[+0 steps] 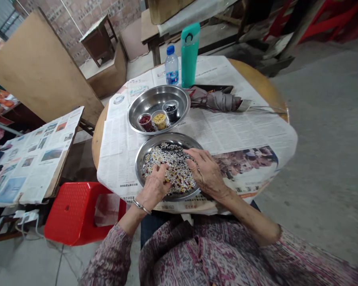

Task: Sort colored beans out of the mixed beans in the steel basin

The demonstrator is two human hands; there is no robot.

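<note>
A round steel plate [140,167] in front of me holds a heap of mixed white, black and red grains [170,169]. My left hand [153,186] rests at the plate's near edge, its fingertips bunched in the grains. My right hand [205,171] lies over the heap's right side, fingers reaching into it. Farther back, a steel bowl [158,93] holds a small cup of red beans [145,122], a cup of yellow grains [160,120] and a cup of black beans [171,112].
Newspaper [241,135] covers the round wooden table [256,77]. A water bottle [172,65], a green flask [189,55] and a folded umbrella [216,100] stand or lie behind the bowl. A red stool [74,212] stands at left, beside a newspaper-covered board [32,159].
</note>
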